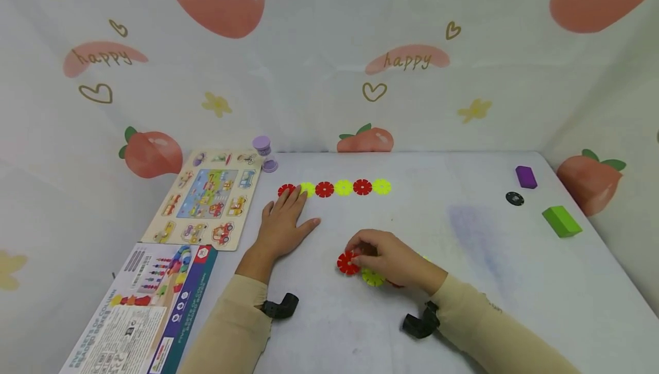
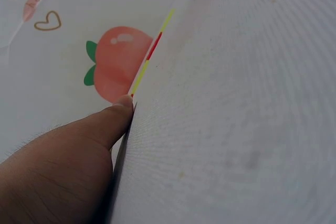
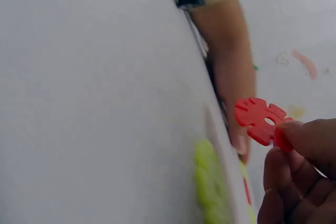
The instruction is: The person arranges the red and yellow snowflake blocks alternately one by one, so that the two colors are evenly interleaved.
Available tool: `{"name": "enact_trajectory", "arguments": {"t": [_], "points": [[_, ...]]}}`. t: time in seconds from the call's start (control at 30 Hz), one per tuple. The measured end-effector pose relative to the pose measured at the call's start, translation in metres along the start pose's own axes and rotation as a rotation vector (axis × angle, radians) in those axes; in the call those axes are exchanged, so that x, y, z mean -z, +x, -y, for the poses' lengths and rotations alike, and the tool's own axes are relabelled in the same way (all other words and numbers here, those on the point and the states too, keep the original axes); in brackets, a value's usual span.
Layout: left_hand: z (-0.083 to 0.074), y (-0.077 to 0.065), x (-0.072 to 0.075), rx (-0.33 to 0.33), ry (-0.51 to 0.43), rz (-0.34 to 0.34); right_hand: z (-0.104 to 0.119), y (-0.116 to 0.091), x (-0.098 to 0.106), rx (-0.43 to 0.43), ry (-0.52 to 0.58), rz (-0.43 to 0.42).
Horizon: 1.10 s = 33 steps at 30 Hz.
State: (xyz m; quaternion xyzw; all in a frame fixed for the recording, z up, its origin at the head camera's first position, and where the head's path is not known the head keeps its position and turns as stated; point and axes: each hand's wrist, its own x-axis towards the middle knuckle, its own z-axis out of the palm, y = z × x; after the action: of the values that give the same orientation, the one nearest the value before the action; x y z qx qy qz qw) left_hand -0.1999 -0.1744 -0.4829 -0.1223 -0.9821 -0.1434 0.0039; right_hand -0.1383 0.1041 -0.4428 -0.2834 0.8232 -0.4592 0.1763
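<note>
My right hand [image 1: 393, 257] pinches a red notched plastic disc [image 1: 348, 263] between thumb and fingers; the right wrist view shows the disc [image 3: 256, 115] tilted, its round centre hole visible. Below that hand lies a yellow-green disc [image 1: 373, 277], with more discs mostly hidden by the hand. Farther back, red and yellow discs alternate in a straight row [image 1: 344, 187]. My left hand [image 1: 280, 228] rests on the table with fingers extended, its fingertips over the red disc [image 1: 286, 190] and touching the yellow disc [image 1: 308, 189] at the row's left end.
Left of my left arm lie a wooden picture puzzle board [image 1: 206, 199] and a boxed toy [image 1: 139, 311]. A purple sand timer [image 1: 265, 154] stands behind. To the right are a purple block [image 1: 526, 177], a black round piece [image 1: 515, 198] and a green block [image 1: 561, 221].
</note>
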Motion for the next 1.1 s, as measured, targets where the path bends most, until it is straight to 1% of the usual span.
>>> {"name": "enact_trajectory", "arguments": {"t": [0.1,0.23,0.27,0.37,0.43,0.5,0.6,0.7,0.77,0.83,0.9,0.97,1.03,1.1], "points": [[0.000,0.000,0.000,-0.001,-0.003,0.002,-0.001,-0.001,0.018,-0.032,0.090,-0.073],[-0.001,0.000,0.003,-0.008,-0.007,0.001,-0.009,0.001,0.054,-0.091,0.189,-0.194],[-0.002,-0.001,0.004,-0.008,-0.009,0.001,-0.012,0.002,0.063,-0.106,0.200,-0.230],[-0.003,-0.001,0.007,-0.012,-0.022,0.002,-0.025,0.006,0.091,-0.176,0.192,-0.331],[-0.004,-0.001,0.008,-0.010,-0.024,0.003,-0.035,0.009,0.105,-0.241,0.167,-0.385],[-0.004,-0.001,0.007,-0.008,-0.022,0.003,-0.046,0.012,0.115,-0.311,0.149,-0.420],[-0.003,-0.001,0.006,-0.008,-0.019,0.000,-0.062,0.016,0.123,-0.404,0.129,-0.440],[-0.003,-0.001,0.005,-0.012,-0.020,-0.002,-0.075,0.017,0.124,-0.448,0.077,-0.449],[-0.003,-0.001,0.005,-0.017,-0.023,-0.005,-0.080,0.017,0.124,-0.451,0.029,-0.458],[-0.002,-0.001,0.004,-0.016,-0.024,-0.007,-0.080,0.016,0.123,-0.446,-0.054,-0.455],[-0.002,-0.001,0.004,-0.014,-0.026,-0.007,-0.076,0.015,0.123,-0.433,-0.145,-0.431],[-0.002,-0.001,0.004,-0.012,-0.025,-0.004,-0.072,0.013,0.122,-0.395,-0.295,-0.352],[-0.001,0.000,0.003,-0.011,-0.024,-0.002,-0.069,0.012,0.121,-0.352,-0.458,-0.239],[0.000,0.000,0.002,-0.011,-0.018,-0.003,-0.067,0.011,0.119,-0.315,-0.589,-0.139]]}}
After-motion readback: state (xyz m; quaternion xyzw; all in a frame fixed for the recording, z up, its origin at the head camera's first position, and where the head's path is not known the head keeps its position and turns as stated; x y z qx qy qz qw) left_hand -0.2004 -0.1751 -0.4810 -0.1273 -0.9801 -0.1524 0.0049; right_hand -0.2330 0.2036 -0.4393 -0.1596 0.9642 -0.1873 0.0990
